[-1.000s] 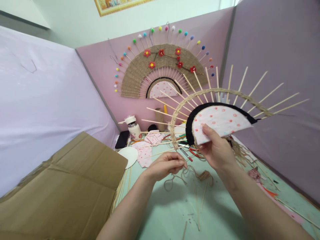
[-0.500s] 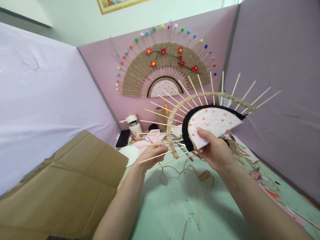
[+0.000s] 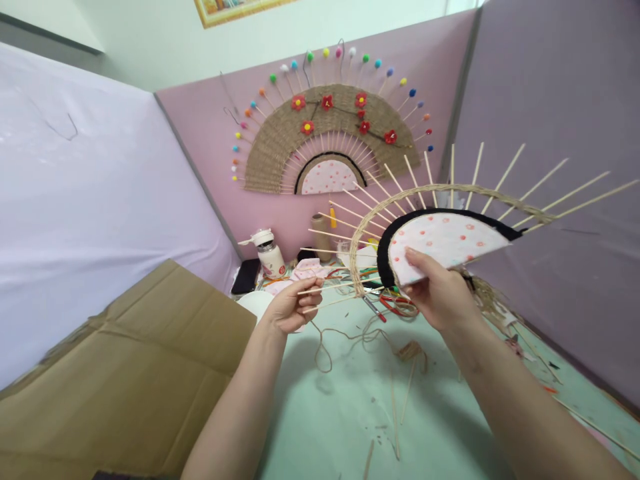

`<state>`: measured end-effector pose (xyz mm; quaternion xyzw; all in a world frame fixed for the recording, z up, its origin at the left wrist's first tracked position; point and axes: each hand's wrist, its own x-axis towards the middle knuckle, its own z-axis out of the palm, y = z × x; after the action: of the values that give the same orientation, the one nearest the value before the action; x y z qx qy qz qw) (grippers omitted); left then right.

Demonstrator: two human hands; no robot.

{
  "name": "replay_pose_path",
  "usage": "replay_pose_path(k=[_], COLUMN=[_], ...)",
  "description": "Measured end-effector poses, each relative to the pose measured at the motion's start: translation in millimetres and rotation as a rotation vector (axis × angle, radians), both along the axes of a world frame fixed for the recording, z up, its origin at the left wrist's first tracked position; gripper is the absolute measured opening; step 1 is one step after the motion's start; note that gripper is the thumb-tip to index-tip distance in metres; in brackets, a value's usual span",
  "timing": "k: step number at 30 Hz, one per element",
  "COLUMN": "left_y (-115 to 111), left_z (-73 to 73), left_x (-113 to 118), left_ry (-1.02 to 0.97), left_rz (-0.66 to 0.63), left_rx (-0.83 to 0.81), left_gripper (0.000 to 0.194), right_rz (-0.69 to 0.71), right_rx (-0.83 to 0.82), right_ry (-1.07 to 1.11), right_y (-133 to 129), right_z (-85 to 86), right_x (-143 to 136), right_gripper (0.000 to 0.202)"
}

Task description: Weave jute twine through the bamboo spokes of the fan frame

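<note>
Above the table, my right hand grips a half-round fan frame by its lower left corner, thumb on the white face with pink dots. A black band edges that face, and thin wooden sticks radiate from it. An arch of woven twine runs across the sticks. My left hand is closed at the lowest left sticks, its fingertips pinched together. Jute twine trails from beneath this hand onto the table; the exact pinch point is partly hidden.
A finished fan with pompom tips and red flowers hangs on the pink back panel. Cardboard stands at the left. Behind my hands are a white bottle, a phone and red-handled scissors. Loose sticks lie on the green table.
My right hand has shifted the fan frame to the right and turned it slightly. My left hand has drawn a little left, and the twine below it has moved.
</note>
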<state>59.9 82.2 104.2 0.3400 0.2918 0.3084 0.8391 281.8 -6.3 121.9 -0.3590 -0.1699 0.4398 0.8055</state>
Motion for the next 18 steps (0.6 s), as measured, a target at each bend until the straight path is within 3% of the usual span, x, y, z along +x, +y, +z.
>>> replay_pose_path(k=[9, 12, 18], left_y=[-2, -3, -2], left_z=[8.7, 11.0, 12.6], left_x=[-2, -2, -4], left_ry=[-0.063, -0.055, 0.011], left_rz=[0.006, 0.020, 0.083], left_rx=[-0.107, -0.094, 0.000], left_gripper=[0.007, 0.003, 0.019], right_rz=[-0.040, -0.067, -0.080], right_rx=[0.034, 0.033, 0.026], right_ry=[0.027, 0.027, 0.014], right_y=[0, 0, 0], right_z=[-0.6, -0.1, 0.3], right_x=[2, 3, 3], right_gripper=[0.023, 0.021, 0.018])
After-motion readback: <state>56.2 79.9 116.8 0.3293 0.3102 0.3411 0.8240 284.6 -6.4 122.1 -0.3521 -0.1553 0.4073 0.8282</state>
